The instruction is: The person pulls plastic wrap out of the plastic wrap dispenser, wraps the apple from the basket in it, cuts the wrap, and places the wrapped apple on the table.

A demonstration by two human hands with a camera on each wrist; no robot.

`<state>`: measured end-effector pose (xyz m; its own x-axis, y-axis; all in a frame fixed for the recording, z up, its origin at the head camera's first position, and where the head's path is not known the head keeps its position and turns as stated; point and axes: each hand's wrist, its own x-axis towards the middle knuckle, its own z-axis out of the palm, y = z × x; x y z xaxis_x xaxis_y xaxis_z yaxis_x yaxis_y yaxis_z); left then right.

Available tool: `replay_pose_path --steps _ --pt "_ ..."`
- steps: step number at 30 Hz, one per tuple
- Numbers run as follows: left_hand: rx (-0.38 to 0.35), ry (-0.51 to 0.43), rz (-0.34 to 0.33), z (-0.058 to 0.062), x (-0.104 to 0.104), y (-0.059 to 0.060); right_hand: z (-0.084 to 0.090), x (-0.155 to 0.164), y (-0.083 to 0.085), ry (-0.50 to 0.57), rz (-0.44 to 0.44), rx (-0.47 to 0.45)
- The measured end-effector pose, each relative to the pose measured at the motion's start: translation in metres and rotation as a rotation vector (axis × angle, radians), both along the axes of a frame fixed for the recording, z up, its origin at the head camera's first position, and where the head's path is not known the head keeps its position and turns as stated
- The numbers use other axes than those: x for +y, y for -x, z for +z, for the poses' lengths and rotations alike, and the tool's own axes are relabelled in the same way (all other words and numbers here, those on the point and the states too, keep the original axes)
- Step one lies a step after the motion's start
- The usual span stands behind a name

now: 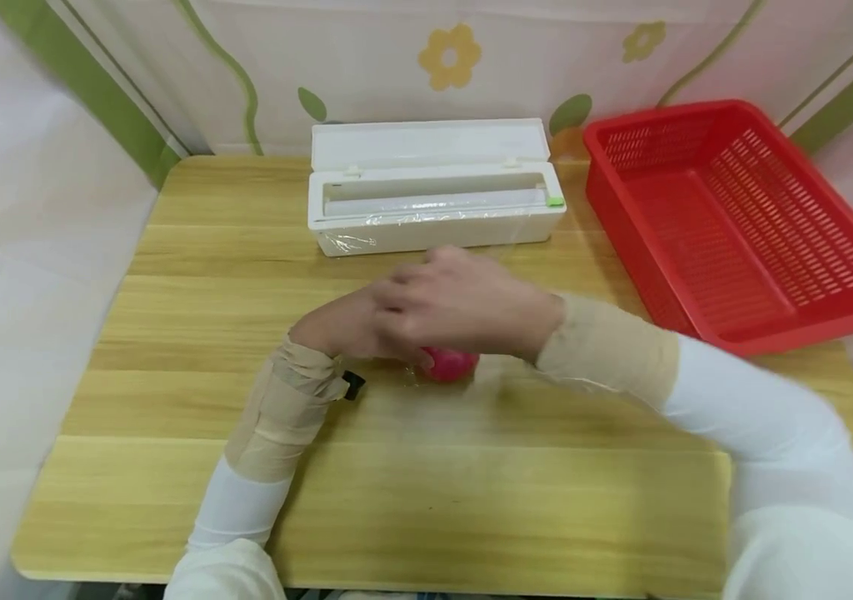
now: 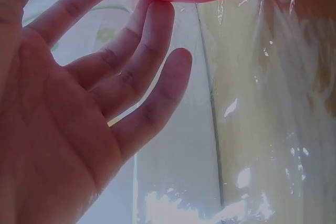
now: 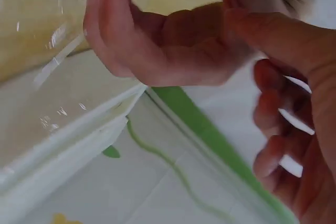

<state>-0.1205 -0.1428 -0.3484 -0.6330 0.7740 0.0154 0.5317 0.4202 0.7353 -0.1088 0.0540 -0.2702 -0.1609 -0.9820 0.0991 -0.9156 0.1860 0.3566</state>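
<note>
— So where's the ball (image 1: 451, 364) now?

— Mid-table (image 1: 172, 400), on the near side of the dispenser (image 1: 426, 208), under both my hands with film (image 2: 252, 129) around it. I judge I'm mid-wrap, smoothing film over it.

— What are your hands doing?

— My left hand (image 1: 347, 325) is spread flat, fingers (image 2: 142, 72) straight, tips just touching the ball's underside through the film; it grips nothing. My right hand (image 1: 464, 300) lies over the top, blurred from above. Its wrist camera shows its fingers bent, but whether they pinch film I cannot tell.

— Is the film cut free of the dispenser?

— Can't say. A clear sheet runs toward the dispenser, and its lid stands open, but the edge is too faint to trace.

— What does the next move call for?

— By my reckoning, tucking loose film under the ball while one hand steadies it, since it could roll.

— Room to work?

— Bare wood lies nearer me than the dispenser and to its left. The basket (image 1: 741, 217) sits to the dispenser's right, overhanging the table's right edge, well apart from the ball.
</note>
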Motion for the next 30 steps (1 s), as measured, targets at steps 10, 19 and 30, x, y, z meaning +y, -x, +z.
replay_pose_path --steps 10,19,30 --pt "-0.092 0.074 -0.055 0.002 0.016 0.006 -0.075 0.06 -0.012 0.368 -0.083 -0.279" --pt "-0.073 0.06 -0.07 0.004 0.012 0.005 -0.097 0.063 -0.019 0.328 -0.134 -0.216" --pt "-0.104 0.139 0.015 0.008 0.004 -0.001 -0.101 0.063 -0.022 0.277 -0.195 -0.329"
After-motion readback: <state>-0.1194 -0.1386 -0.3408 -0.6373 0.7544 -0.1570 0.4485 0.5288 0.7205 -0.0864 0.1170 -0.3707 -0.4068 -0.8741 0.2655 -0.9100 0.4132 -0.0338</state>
